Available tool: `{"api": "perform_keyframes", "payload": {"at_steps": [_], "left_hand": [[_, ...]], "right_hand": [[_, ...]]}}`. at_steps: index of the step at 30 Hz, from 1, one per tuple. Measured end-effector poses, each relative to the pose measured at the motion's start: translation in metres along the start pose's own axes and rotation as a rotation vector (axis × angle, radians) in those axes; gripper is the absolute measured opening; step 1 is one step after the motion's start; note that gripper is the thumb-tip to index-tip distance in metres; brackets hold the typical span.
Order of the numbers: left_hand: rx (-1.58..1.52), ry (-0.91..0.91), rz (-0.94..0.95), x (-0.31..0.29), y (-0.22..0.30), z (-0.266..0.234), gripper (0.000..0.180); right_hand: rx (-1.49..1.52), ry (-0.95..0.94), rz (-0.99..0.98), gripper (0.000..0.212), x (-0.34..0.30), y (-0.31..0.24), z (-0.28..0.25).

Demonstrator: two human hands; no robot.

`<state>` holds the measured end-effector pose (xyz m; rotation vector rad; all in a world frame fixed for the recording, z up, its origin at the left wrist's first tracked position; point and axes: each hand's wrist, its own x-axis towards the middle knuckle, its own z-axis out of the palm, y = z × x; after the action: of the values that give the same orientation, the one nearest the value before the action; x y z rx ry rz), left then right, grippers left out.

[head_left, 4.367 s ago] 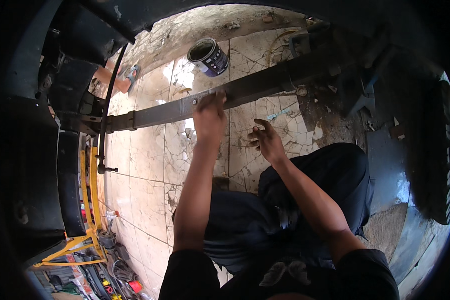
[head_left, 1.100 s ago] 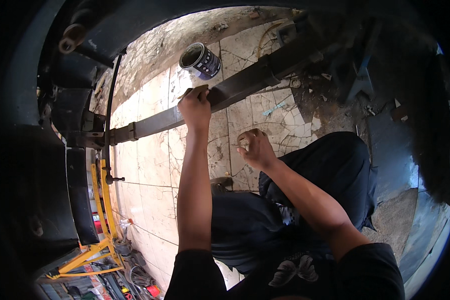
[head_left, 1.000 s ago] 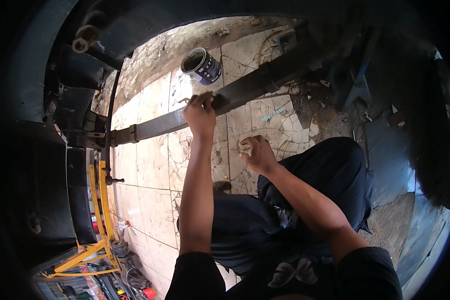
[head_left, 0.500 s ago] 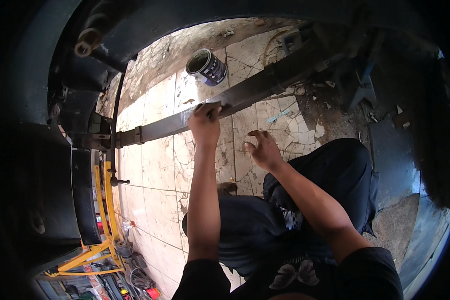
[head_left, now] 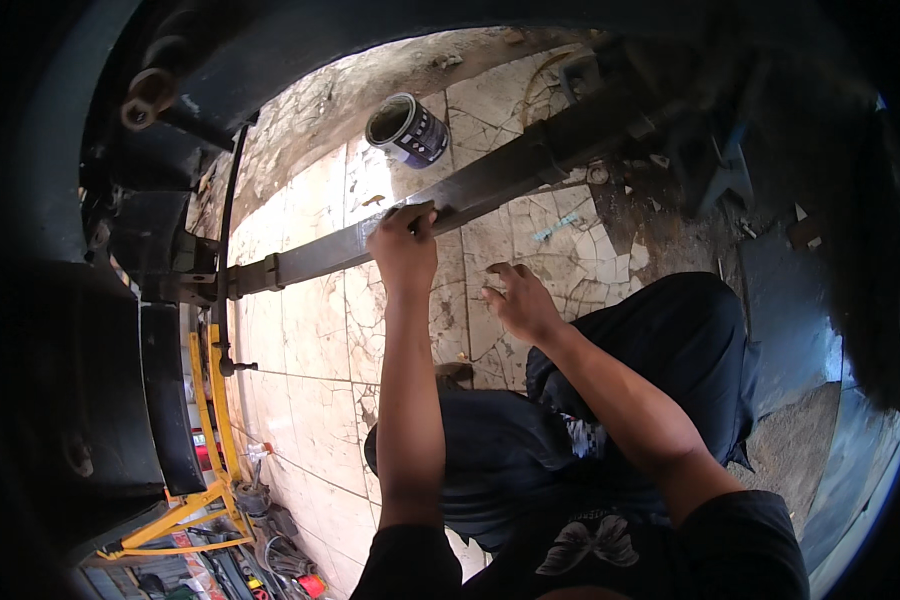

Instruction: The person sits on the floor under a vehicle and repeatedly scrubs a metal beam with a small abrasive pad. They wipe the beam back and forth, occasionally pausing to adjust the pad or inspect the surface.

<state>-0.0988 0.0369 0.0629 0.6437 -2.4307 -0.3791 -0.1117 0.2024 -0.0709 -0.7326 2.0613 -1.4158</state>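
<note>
a: item one, the main piece?

b: one dark metal bar (head_left: 315, 255), long. lies ahead of both hands; long axis slants across the view, from lower left up to upper right. iron-coloured clip bands near its left end and right of centre.

a: nearer hand?

b: left hand (head_left: 404, 252), one. at the bar's middle stretch, fingers bent over the upper face, apparently touching. whether anything is pinched beneath them: cannot tell.

a: the other?

b: right hand (head_left: 520, 303), one. apart from the bar, on the person's side of it, over the floor. fingers loosely curled, released, nothing in them; the bar lies ahead of the fingertips.

a: surface?

b: floor (head_left: 305, 410), pale tile, much cracked, broken toward the right, where a brown dirt patch (head_left: 630, 205) begins.

a: room, remaining lots?

b: lidless dark tin (head_left: 422, 138), one, on the tiles just beyond the bar. blue-green scrap (head_left: 554, 228), one, ahead of the right hand. thin black rod (head_left: 228, 270), one, crossing near the bar's left end. yellow frame (head_left: 216, 400), one, lower left, mixed tools (head_left: 240, 575) beside it.
</note>
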Motion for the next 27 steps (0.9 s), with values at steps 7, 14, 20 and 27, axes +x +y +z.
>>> {"api": "perform_keyframes", "payload": {"at_steps": [7, 14, 20, 27], "left_hand": [[0.005, 0.169, 0.056, 0.020, -0.017, 0.021, 0.010], [-0.005, 0.086, 0.023, 0.014, -0.007, 0.018, 0.013], [0.012, 0.006, -0.038, 0.017, -0.018, 0.012, 0.014], [-0.037, 0.111, -0.087, 0.011, -0.018, 0.025, 0.011]], "right_hand": [[-0.054, -0.075, -0.028, 0.048, -0.007, -0.005, 0.021], [0.038, 0.059, -0.194, 0.048, -0.018, -0.005, 0.002], [0.027, 0.108, -0.244, 0.035, -0.071, -0.110, -0.071], [0.131, 0.046, -0.546, 0.037, -0.095, -0.155, -0.126]]}}
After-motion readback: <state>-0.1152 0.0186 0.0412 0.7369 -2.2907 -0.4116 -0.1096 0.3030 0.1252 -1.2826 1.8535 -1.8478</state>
